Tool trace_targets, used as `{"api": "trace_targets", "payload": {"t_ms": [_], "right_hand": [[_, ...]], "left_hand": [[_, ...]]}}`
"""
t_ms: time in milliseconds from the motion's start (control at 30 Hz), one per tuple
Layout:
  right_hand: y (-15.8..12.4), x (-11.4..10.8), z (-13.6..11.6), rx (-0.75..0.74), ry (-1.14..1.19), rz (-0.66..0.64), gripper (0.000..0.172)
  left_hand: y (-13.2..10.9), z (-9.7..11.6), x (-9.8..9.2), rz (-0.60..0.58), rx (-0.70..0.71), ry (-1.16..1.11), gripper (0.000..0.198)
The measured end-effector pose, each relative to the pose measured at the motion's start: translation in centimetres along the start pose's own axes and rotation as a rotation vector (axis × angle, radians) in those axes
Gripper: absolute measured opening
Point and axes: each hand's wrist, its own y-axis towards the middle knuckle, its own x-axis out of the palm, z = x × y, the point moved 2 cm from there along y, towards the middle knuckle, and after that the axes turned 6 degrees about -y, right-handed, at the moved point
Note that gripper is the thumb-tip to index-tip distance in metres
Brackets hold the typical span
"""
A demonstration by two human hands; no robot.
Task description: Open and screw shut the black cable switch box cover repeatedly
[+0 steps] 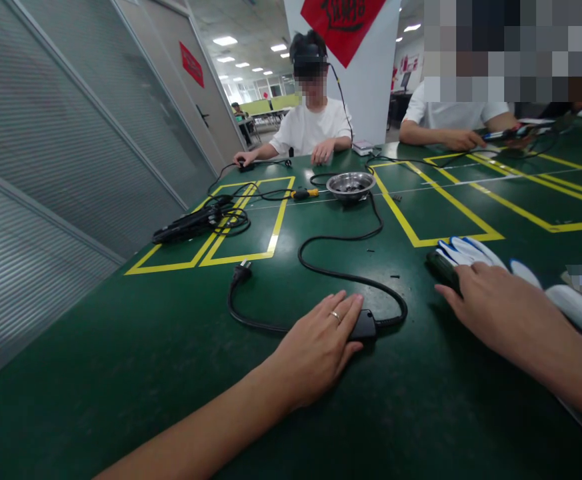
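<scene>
My left hand (321, 347) rests over a black in-line box (365, 325) on a power cord, fingers along its top and thumb on its near side. From the box, one length of black cord (255, 325) curves left to a two-pin plug (243, 269). Another length (341, 272) winds away towards a metal bowl (351, 185). My right hand (495, 303) is closed around a dark, rounded object (443, 271), whose kind I cannot make out. Beside that hand lie white gloves with blue edging (463, 252), partly hidden behind it.
Yellow tape (271, 245) marks rectangles on the green table (171, 373). Black devices with coiled cable (195, 221) lie at left, and a yellow-and-black tool (305, 194) near the bowl. A person in a headset (315, 123) and another in white (455, 117) sit across.
</scene>
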Motion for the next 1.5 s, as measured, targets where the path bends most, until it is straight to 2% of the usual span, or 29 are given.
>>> {"api": "trace_targets", "payload": {"t_ms": [100, 200, 267, 400, 500, 533, 600, 667, 733, 800, 933, 1033, 1133, 1267, 1367, 1500], "right_hand": [[0.1, 2.8, 1.0, 0.084, 0.04, -0.123, 0.041], [0.9, 3.4, 1.6, 0.111, 0.149, -0.097, 0.037], [1.5, 2.7, 2.3, 0.177, 0.348, -0.03, 0.036], [2.3, 0.3, 3.8, 0.378, 0.879, 0.109, 0.041], [2.5, -0.8, 4.2, 0.496, 1.401, 0.275, 0.027], [2.5, -1.0, 4.1, 0.494, 1.559, 0.352, 0.02], [2.2, -1.2, 3.6, 0.438, 1.708, 0.504, 0.013], [1.7, -1.3, 2.8, 0.375, 1.695, 0.597, 0.014], [1.0, -1.2, 1.9, 0.332, 1.585, 0.624, 0.019], [0.5, -1.1, 0.8, 0.273, 1.495, 0.583, 0.024], [0.3, -0.4, -1.0, 0.157, 1.455, 0.448, 0.022], [0.6, 0.2, -1.7, 0.137, 1.418, 0.363, 0.023], [0.6, 0.0, -2.0, 0.131, 1.416, 0.359, 0.023], [-0.2, -1.5, -1.7, 0.145, 1.456, 0.522, 0.022], [-0.7, -2.6, -1.0, 0.22, 1.486, 0.665, 0.021], [-0.8, -3.8, -0.3, 0.307, 1.594, 0.778, 0.018]], "left_hand": [[0.0, 0.0, 0.5, -0.013, -0.037, 0.009, 0.063], [-0.4, 0.0, 0.2, 0.057, -0.018, 0.031, 0.075], [-0.7, 0.0, 0.0, 0.099, 0.036, 0.038, 0.078], [-1.0, -0.1, -0.2, 0.057, 0.115, 0.006, 0.049], [-0.9, -0.3, -0.2, 0.038, 0.099, -0.03, 0.041], [-0.9, -0.3, -0.2, 0.04, 0.094, -0.04, 0.041], [-0.9, -0.4, -0.2, 0.044, 0.092, -0.058, 0.041], [-1.0, -0.4, -0.2, 0.044, 0.084, -0.077, 0.042], [-1.0, -0.4, -0.3, 0.045, 0.081, -0.099, 0.043], [-1.1, -0.4, -0.3, 0.046, 0.081, -0.119, 0.045], [-1.1, -0.4, -0.4, 0.046, 0.085, -0.128, 0.047], [-1.1, -0.4, -0.4, 0.052, 0.088, -0.127, 0.047], [-1.1, -0.4, -0.3, 0.063, 0.09, -0.132, 0.046], [-1.0, -0.5, -0.2, 0.041, 0.083, -0.116, 0.047], [-1.0, -0.5, -0.2, 0.019, 0.074, -0.103, 0.046], [-0.9, -0.3, -0.4, 0.019, 0.074, -0.108, 0.044]]}}
